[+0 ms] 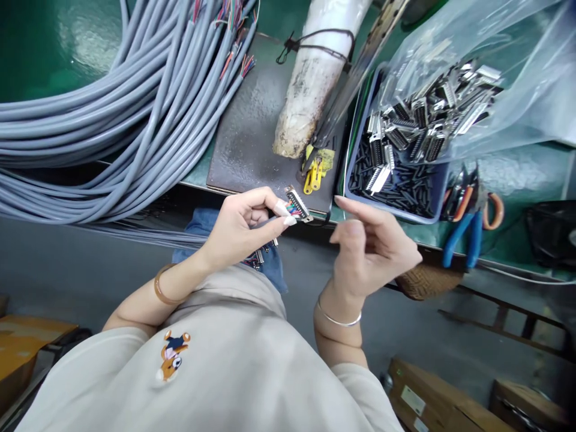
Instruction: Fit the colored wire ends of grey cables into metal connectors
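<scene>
My left hand [243, 225] pinches a multi-pin D-sub connector [297, 204] by the coloured wires at its back, between thumb and fingers wearing white finger covers. The connector is held just in front of the table edge. My right hand [375, 252] is to the right of it, apart from it, with the index finger stretched out and the thumb away from it; I see nothing in it. More wired connectors [260, 257] lie on my lap below the left hand. Past the right hand, a blue tray [438, 210] holds short black tubes [405, 186] and loose metal connectors [423, 117].
A thick bundle of grey cables [148, 108] covers the table's left. Behind the connector lie a dark plate [249, 120], a white wrapped tube [310, 78] and a yellow clip-like piece [314, 175]. Blue-handled pliers [463, 240] rest at right. A plastic bag [535, 90] partly covers the tray.
</scene>
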`<state>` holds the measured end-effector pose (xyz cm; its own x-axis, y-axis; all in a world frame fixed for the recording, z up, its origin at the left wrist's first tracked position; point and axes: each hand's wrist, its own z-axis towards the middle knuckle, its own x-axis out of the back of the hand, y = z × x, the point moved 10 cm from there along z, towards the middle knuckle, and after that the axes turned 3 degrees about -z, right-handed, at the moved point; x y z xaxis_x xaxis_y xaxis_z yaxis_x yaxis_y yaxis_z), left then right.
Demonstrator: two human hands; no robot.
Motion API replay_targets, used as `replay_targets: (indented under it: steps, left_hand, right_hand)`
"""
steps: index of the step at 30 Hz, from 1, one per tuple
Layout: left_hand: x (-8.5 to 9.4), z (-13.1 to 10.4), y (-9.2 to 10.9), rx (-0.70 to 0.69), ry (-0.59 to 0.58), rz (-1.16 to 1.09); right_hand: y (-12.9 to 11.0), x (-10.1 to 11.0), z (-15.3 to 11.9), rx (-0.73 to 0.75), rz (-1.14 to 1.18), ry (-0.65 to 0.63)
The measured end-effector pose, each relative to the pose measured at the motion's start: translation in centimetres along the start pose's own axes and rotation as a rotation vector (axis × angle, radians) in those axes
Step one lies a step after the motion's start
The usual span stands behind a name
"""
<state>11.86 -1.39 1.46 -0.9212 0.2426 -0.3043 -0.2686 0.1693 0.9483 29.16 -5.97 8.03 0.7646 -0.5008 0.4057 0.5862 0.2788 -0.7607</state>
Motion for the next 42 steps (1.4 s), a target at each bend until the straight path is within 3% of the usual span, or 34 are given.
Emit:
replay_targets:
  steps: [2,4,8,14,21,36,42]
  left_hand:
    - [0.3,0.2,-0.4,0.043,0.022,-0.046]
    - [0.5,0.3,-0.5,0.059,0.028,-0.083]
    - [0.8,0.5,-0.6,0.063,0.038,-0.146]
    - [0.9,0.9,-0.6,0.053,0.057,-0.128]
    - [1.5,1.7,0.4,-0.021,0.171,-0.003]
    - [1.3,3.0,2.0,-0.121,0.237,0.031]
    - [1.2,2.8,2.7,-0.184,0.238,0.051]
  right_hand:
    - [-0.4,1.3,0.0,0.047,0.115,0.153]
    - [-0.6,1.9,-0.1,0.066,0.203,0.224]
    - [0.1,0.8,-0.2,-0.023,0.151,0.081]
    - [2.2,-3.3,-1.3,-0.171,0.204,-0.250]
    - [0.4,-3.8,-0.4,0.057,0.050,-0.170]
    - [0.1,-4.4,1.9,0.127,0.096,-0.161]
    - [-1.2,-4.1,2.4,0.245,0.010,-0.144]
